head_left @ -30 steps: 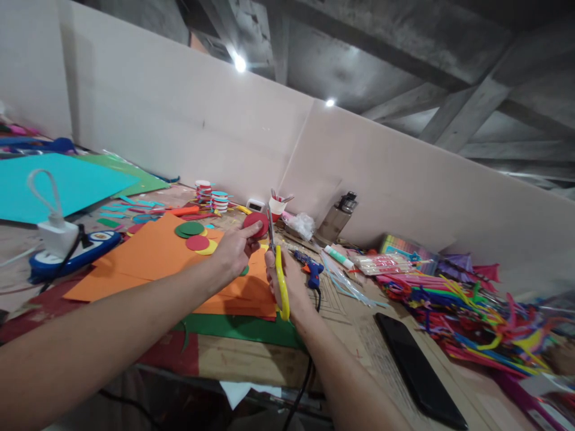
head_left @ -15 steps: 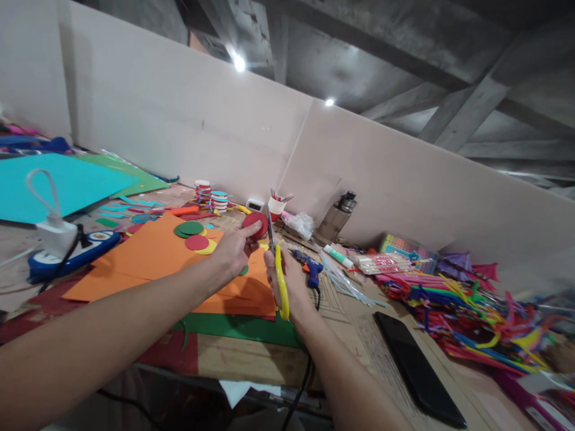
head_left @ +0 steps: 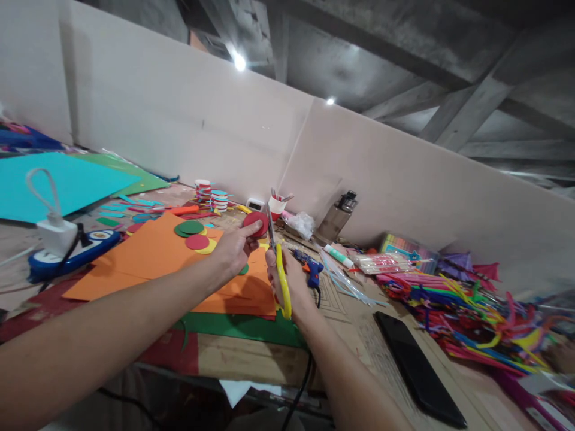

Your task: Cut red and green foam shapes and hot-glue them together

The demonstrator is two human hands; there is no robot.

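Between thumb and fingers, my left hand [head_left: 233, 251] pinches a red paper circle [head_left: 254, 224]. My right hand [head_left: 290, 278] grips yellow-handled scissors [head_left: 282, 281], their blades pointing up at the circle's right edge. Whether the blades touch the paper I cannot tell. Below both hands lie orange paper sheets [head_left: 144, 251] over a green sheet [head_left: 242, 329]. On the orange sheets rest cut circles: green ones [head_left: 191, 227], a red one [head_left: 196, 242] and a yellow one [head_left: 207, 246] partly under it. Another green piece [head_left: 244, 269] shows beside my left hand.
A blue glue gun [head_left: 313, 270] with a black cord lies right of my right hand, near a glue stick [head_left: 338, 256]. A black phone [head_left: 417, 365] and a heap of pipe cleaners [head_left: 476, 317] are farther right. A bottle [head_left: 336, 216] stands by the wall.
Almost nothing differs. The scissors and my right hand have shifted very slightly, and the red circle stays in my left hand.
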